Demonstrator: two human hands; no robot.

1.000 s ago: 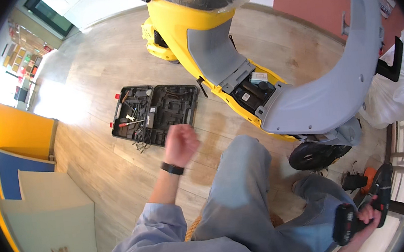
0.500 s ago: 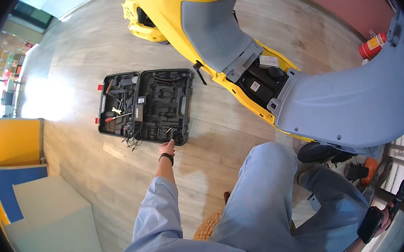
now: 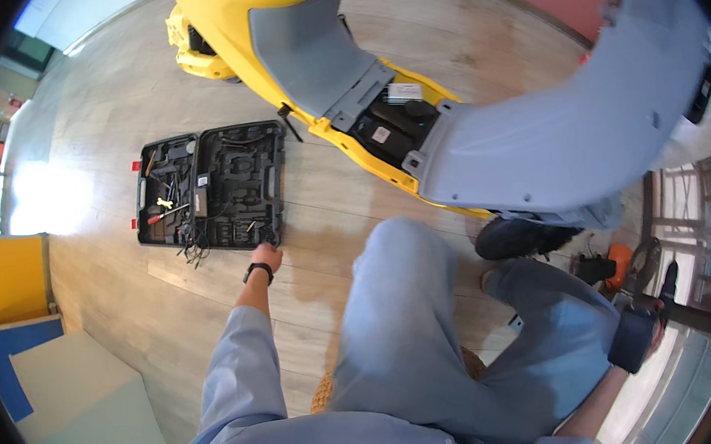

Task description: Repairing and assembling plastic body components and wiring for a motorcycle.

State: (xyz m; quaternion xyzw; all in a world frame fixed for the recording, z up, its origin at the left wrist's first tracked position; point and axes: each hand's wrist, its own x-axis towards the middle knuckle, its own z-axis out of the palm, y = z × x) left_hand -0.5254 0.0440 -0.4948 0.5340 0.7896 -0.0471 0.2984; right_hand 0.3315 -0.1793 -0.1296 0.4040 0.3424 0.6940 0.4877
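Observation:
My left hand (image 3: 266, 256) is at the near right corner of an open black tool case (image 3: 280, 182) on the floor, its fingers curled in at the rim. Whatever they hold, if anything, is hidden. In the case's left half lie a screwdriver (image 3: 168, 213) with a red handle, a small cream bone-shaped piece (image 3: 165, 203) and several dark tools. Moulded hollows fill the right half. Off to the lower right, my right hand (image 3: 661, 336) grips a black tool (image 3: 632, 339) with a blocky end and a long narrow part; its exact kind is unclear.
A yellow and grey scooter (image 3: 527, 141) stands ahead and to the right, its middle compartment (image 3: 389, 129) uncovered, with dark parts and a white box (image 3: 405, 92) inside. Cables (image 3: 195, 248) spill over the case's near edge. A pale cabinet (image 3: 81, 394) is at left.
The whole view has shifted, so the case and scooter sit further left. My left hand has slid slightly right along the case's near edge. My right hand still grips the black tool.

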